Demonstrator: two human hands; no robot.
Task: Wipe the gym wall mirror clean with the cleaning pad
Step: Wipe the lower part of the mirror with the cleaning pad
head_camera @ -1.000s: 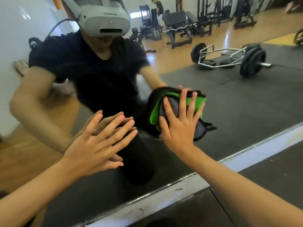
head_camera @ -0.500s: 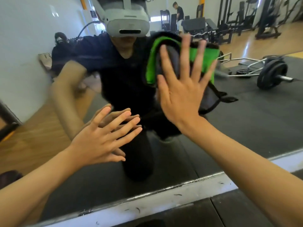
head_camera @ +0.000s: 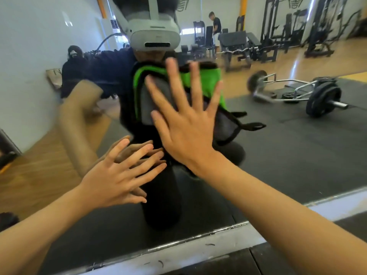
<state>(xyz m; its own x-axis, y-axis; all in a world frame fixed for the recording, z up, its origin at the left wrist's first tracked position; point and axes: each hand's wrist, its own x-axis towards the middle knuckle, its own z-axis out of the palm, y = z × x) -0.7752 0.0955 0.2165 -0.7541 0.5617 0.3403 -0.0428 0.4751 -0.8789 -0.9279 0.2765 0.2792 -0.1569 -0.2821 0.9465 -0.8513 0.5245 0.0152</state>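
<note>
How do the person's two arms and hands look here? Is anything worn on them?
Both forearms are bare; no sleeve reaches them within the picture. The left hand and the right hand wear no glove, ring, watch or bracelet that I can see. The fingernails are short and unpainted. No markings or cables show on either arm.

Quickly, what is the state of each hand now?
Left hand: open, fingers straight, resting on the mirror.
Right hand: open, fingers spread, pressing the cleaning pad flat against the mirror.

mirror point(head_camera: 297, 155): glossy glass | cleaning pad point(head_camera: 212, 84): green-grey cloth | barbell point(head_camera: 294, 94): metal
</note>
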